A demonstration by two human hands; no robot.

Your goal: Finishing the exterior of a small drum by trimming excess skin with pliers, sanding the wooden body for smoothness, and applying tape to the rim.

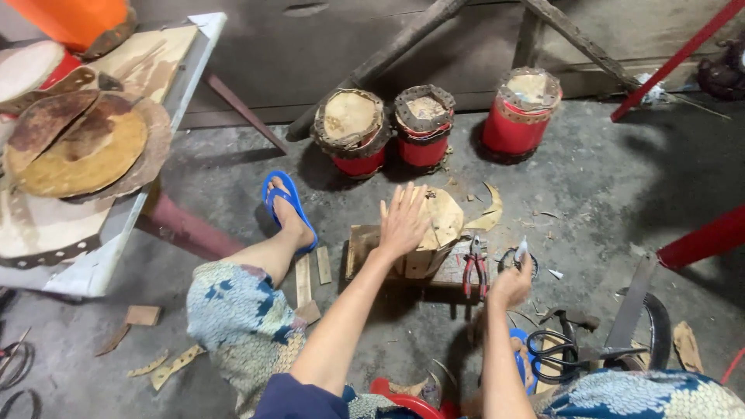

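Pressing: the person keeps a round piece of rawhide (442, 217) flat on a small wooden block (411, 260) that stands on the concrete floor (605, 186).
Step in hand: it seems to be the cutting or trimming of the hide disc, with the disc now steadied and the tool lifted beside it.
Left hand: the left hand (402, 221) lies palm down on the left part of the hide, fingers spread wide apart and straight, not gripping anything.
Right hand: the right hand (510, 285) is closed around a small knife with a pale blade (521, 250), the blade pointing up; it is just right of the block and not touching the hide.
Next move, as a judgement: the blade probably must come to the edge of the disc while the flat hand keeps the hide from sliding, and the spread fingers should stay away from the cutting line.
Where the hide is: on top of the block, between the two hands, partly under the left palm.
Nearby tools: red-handled pliers (474, 268) lie on the right end of the block; black scissors (555, 349) lie on the floor near the right knee.
Around: three red drum bodies (423, 128) with raw skin on top stand behind, and a curved hide scrap (490, 211) lies just beside the disc.
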